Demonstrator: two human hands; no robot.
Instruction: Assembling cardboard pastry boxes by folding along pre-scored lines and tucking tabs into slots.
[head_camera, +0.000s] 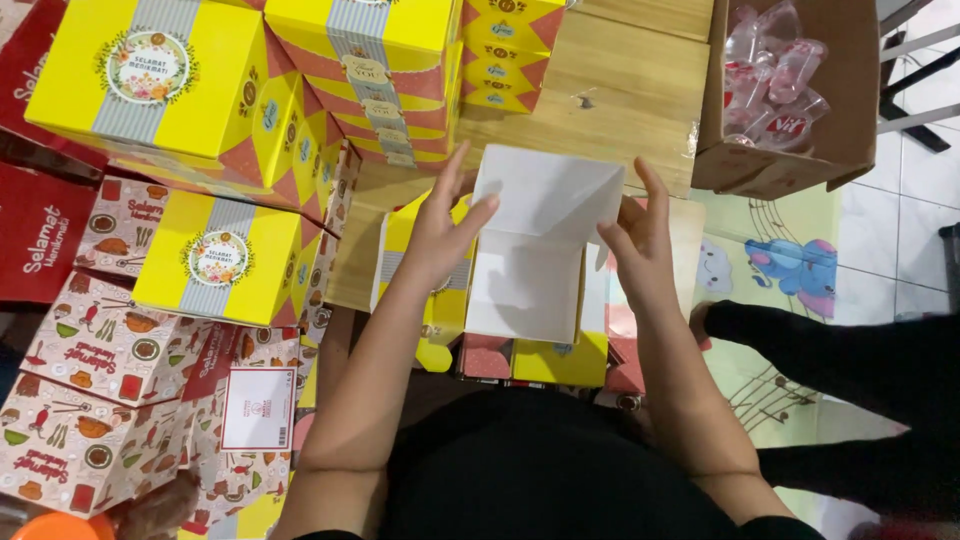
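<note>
A yellow cardboard box with a white inside stands open in front of me, its lid flap raised. My left hand presses against the box's left wall, fingers spread beside the flap. My right hand holds the right wall, fingertips touching the flap's right edge. More flat yellow and red box blanks lie under the box, near my lap.
Stacks of finished yellow boxes fill the left and top, with white patterned boxes lower left. A low wooden table lies ahead. A brown carton with plastic cups stands top right. Another person's dark sleeve rests at right.
</note>
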